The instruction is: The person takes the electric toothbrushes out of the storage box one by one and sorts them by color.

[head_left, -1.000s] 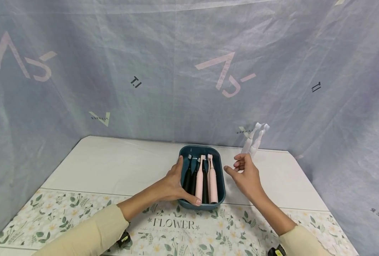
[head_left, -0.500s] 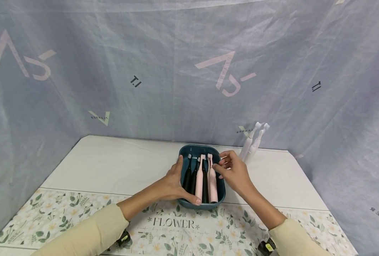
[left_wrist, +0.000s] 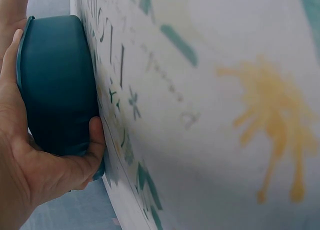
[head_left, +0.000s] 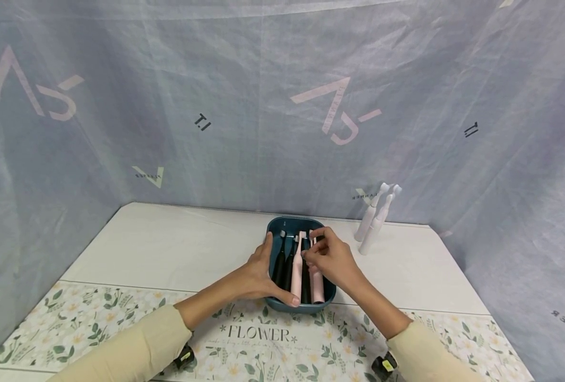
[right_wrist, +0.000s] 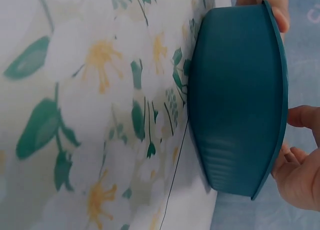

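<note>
A dark teal plastic bin (head_left: 329,292) holds black electric toothbrushes (head_left: 279,268) and pink electric toothbrushes (head_left: 297,273), lying side by side lengthwise. My left hand (head_left: 258,276) grips the bin's near left side, the thumb along the front rim; in the left wrist view its fingers curl round the bin wall. My right hand (head_left: 332,260) is over the bin's right side, thumb and fingers bent and apart near the necks of the pink toothbrushes. It partly hides the right-hand pink toothbrush (head_left: 317,289). In the right wrist view, the bin wall hides what those fingertips meet.
White electric toothbrushes (head_left: 372,233) stand upright on the table at the right, behind my right hand. The table cover (head_left: 191,239) is white with a flowered front band. A grey-blue printed curtain (head_left: 244,132) closes off the back and sides.
My right hand has moved left from beside the bin to above its toothbrushes, uncovering the white toothbrushes' lower parts. My left hand keeps its grip on the bin.
</note>
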Demonstrator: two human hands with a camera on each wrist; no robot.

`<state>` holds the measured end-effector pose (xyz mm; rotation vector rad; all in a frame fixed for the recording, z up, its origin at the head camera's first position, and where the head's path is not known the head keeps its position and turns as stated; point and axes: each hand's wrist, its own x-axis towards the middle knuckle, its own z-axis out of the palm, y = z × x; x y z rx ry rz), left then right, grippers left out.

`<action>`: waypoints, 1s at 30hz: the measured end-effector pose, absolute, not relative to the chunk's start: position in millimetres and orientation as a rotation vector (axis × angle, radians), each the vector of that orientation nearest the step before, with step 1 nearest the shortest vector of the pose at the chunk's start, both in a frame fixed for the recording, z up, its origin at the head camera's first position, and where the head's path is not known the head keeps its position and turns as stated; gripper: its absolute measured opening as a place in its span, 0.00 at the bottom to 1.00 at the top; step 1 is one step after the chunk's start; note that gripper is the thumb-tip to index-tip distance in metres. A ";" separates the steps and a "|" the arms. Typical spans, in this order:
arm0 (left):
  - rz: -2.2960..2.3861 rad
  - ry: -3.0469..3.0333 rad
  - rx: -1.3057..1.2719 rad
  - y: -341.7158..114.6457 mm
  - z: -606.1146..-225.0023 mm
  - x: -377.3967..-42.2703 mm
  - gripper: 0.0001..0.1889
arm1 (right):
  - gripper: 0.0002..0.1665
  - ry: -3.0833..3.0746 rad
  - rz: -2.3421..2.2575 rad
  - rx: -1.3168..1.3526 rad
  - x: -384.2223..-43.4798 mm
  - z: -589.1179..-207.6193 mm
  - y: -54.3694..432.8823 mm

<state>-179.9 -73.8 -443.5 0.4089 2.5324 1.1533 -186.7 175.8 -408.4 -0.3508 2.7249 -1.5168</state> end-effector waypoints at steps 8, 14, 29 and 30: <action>1.144 2.533 0.417 -75.1 -443.6 -178.5 0.94 | 0.33 2.665 -1.471 -0.373 -189.7 -409.5 165.9; 1.151 2.531 0.415 -74.6 -442.5 -179.4 0.93 | 0.38 2.672 -1.350 -0.359 -194.6 -409.2 158.3; 1.148 2.527 0.406 -74.2 -444.0 -179.5 0.92 | 0.60 2.722 -0.815 -0.154 -210.8 -389.0 132.2; 1.147 2.526 0.406 -74.2 -444.0 -179.5 0.92 | 0.62 2.722 -0.796 -0.152 -211.8 -389.0 130.7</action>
